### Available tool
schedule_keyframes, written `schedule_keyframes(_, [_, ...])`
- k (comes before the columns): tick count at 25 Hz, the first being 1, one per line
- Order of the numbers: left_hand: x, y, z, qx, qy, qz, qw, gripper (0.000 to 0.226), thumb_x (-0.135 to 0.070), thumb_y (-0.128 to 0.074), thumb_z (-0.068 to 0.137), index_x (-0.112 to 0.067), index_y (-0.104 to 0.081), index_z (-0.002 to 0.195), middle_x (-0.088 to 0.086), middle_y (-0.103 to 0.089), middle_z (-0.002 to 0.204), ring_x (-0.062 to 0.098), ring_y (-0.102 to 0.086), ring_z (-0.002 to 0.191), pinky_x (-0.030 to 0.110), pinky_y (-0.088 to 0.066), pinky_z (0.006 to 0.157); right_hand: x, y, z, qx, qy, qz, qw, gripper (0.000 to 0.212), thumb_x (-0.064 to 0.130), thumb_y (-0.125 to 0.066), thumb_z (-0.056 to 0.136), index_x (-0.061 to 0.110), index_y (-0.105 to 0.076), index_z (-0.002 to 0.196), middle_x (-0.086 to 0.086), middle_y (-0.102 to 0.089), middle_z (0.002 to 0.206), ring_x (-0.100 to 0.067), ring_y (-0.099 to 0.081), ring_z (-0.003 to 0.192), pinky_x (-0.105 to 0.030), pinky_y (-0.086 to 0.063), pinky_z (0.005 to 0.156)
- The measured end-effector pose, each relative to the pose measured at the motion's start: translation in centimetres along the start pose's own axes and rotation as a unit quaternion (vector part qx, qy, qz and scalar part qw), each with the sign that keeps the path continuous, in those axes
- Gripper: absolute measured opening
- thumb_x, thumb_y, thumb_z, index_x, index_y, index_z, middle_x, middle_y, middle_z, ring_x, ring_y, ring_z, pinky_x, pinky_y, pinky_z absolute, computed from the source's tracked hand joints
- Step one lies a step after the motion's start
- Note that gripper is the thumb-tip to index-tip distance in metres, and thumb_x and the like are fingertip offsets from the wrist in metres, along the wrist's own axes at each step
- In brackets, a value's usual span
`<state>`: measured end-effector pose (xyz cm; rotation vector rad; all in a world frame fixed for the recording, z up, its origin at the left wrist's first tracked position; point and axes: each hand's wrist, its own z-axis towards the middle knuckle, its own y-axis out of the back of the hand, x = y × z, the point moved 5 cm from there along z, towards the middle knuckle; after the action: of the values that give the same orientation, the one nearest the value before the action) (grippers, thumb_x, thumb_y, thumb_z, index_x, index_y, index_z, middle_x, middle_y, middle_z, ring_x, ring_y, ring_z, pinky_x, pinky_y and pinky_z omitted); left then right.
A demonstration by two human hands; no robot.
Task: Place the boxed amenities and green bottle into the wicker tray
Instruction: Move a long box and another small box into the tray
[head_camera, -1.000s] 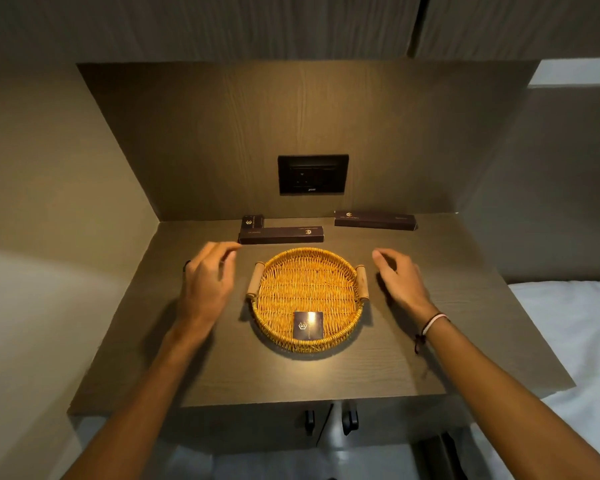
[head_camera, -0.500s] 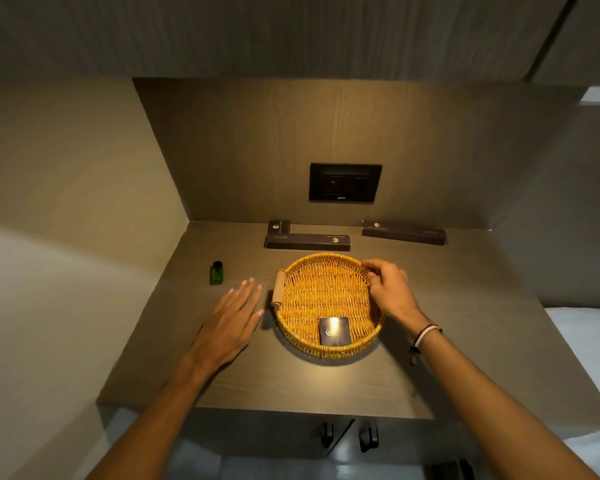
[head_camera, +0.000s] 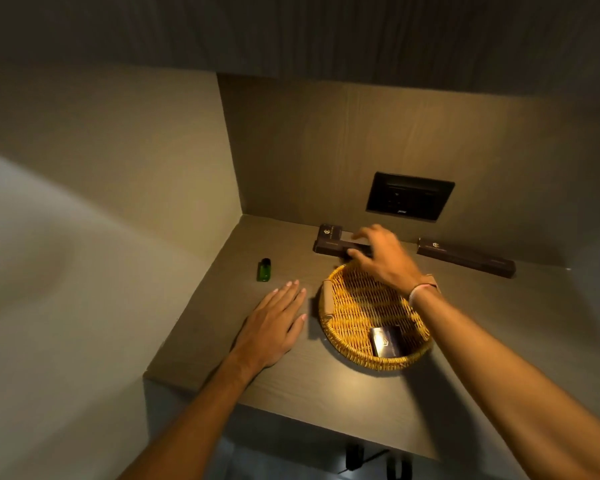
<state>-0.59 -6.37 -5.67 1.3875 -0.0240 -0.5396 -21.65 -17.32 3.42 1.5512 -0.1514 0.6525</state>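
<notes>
**Wicker tray holds 1 box as your right hand reaches the long carton behind it**

Wicker tray point(head_camera: 354, 306), round with a wooden handle on its left side, sits on the dark wood shelf point(head_camera: 291, 382) with 1 small dark box point(head_camera: 386, 341) lying flat near its front rim. Your right hand point(head_camera: 383, 259) stretches across the tray's back edge, thumb and fingers spread around the long dark box point(head_camera: 329, 244) that lies just behind the tray; motion blur keeps you from telling whether the grip has closed on it. A small square box point(head_camera: 330, 232) rests touching that long box on its far side, against the back panel. A 2nd long box point(head_camera: 465, 257) lies to the right, well apart from your hand, below the black wall socket point(head_camera: 409, 196). Your left hand point(head_camera: 274, 323) lies palm down on the shelf just left of the tray, fingers straight and close together, holding nothing. The green bottle point(head_camera: 264, 269) stands upright beyond your left fingertips, near the side wall and outside the tray.
</notes>
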Motion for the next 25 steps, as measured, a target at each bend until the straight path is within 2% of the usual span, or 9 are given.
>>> schedule_keyframes(4, [0.2,-0.2,0.2,0.001,-0.006,-0.002,1.000,0.056,-0.042,-0.029,0.101,-0.020,-0.021,0.152,0.002,-0.024,0.161,0.009,-0.015,0.148,0.030,-0.011,0.121,6.1,-3.2,5.2,0.109,0.081,-0.015,0.991,0.038,0.011,-0.064,0.092,0.014,-0.056,0.129,-0.013,-0.059,0.130,-0.029,-0.057,0.121,-0.034,-0.047,0.098])
schedule_keyframes(7, [0.3,-0.4,-0.1,0.000,-0.013,0.011,1.000,0.058,-0.043,-0.027,0.101,-0.019,-0.019,0.153,0.002,-0.022,0.161,0.010,-0.013,0.149,0.031,-0.011,0.122,7.0,-5.3,6.8,0.174,0.089,-0.060,0.979,0.042,0.009,-0.060,0.093,0.016,-0.053,0.133,-0.014,-0.060,0.131,-0.031,-0.058,0.119,-0.043,-0.049,0.101])
schedule_keyframes(12, [1.3,-0.3,-1.3,-0.005,-0.015,0.022,1.000,0.059,-0.047,-0.023,0.100,-0.023,-0.016,0.153,-0.002,-0.017,0.162,0.006,-0.008,0.149,0.029,-0.009,0.121,3.9,-4.6,7.0,0.088,0.040,-0.176,0.980,0.050,0.014,-0.071,0.085,0.017,-0.055,0.132,-0.014,-0.056,0.130,-0.036,-0.056,0.118,-0.046,-0.049,0.096])
schedule_keyframes(15, [1.3,-0.2,-1.3,-0.009,-0.007,0.011,1.000,0.058,-0.047,-0.024,0.100,-0.024,-0.017,0.153,-0.002,-0.021,0.161,0.006,-0.011,0.148,0.031,-0.014,0.121,1.9,-4.5,6.5,0.104,0.010,-0.175,0.979,0.056,0.013,-0.072,0.085,0.017,-0.052,0.138,-0.014,-0.051,0.133,-0.037,-0.057,0.118,-0.046,-0.051,0.098])
schedule_keyframes(19, [1.2,-0.1,-1.2,-0.007,-0.004,0.001,1.000,0.058,-0.046,-0.027,0.100,-0.023,-0.021,0.152,-0.002,-0.023,0.160,0.007,-0.014,0.148,0.032,-0.017,0.121,2.3,-3.9,6.2,0.100,0.032,-0.178,0.978,0.049,0.012,-0.069,0.088,0.014,-0.054,0.135,-0.013,-0.053,0.130,-0.036,-0.059,0.116,-0.045,-0.052,0.096])
schedule_keyframes(22, [1.0,-0.1,-1.0,-0.008,-0.007,-0.002,1.000,0.058,-0.045,-0.028,0.100,-0.022,-0.022,0.152,-0.001,-0.024,0.160,0.008,-0.016,0.148,0.033,-0.017,0.121,3.6,-0.4,6.1,0.045,0.060,-0.204,0.976,0.043,0.019,-0.067,0.089,0.016,-0.054,0.130,-0.014,-0.059,0.125,-0.038,-0.061,0.112,-0.048,-0.052,0.088])
schedule_keyframes(25, [0.9,-0.3,-0.9,-0.003,-0.006,0.000,1.000,0.058,-0.046,-0.027,0.099,-0.023,-0.019,0.152,-0.003,-0.020,0.160,0.006,-0.012,0.148,0.030,-0.012,0.121,4.1,4.4,5.5,-0.019,0.040,-0.185,0.982,0.060,0.027,-0.071,0.085,0.022,-0.042,0.138,-0.019,-0.063,0.122,-0.044,-0.063,0.108,-0.052,-0.052,0.085])
